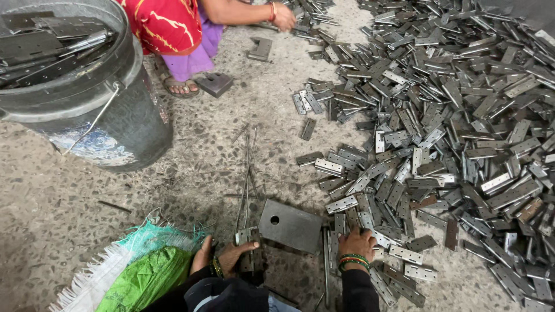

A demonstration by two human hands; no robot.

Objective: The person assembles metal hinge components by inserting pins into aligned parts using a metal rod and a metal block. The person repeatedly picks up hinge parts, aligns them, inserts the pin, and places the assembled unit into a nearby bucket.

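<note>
Upright, left hand point(231, 254) fingers clamp hinge point(245, 236); right hand point(355, 242) fingers spread on hinges point(370, 225).

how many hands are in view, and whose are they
3. The wearer's left hand holds a hinge at bottom centre; their right hand rests on the hinge pile. Another person's hand reaches in at top; their other hand is out of view.

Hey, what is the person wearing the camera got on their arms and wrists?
Dark sleeves cover both forearms. The right hand has a stack of green and red bangles at the wrist. The left hand has a thin gold-coloured bangle at its wrist. Both hands are bare, with no gloves.
</note>
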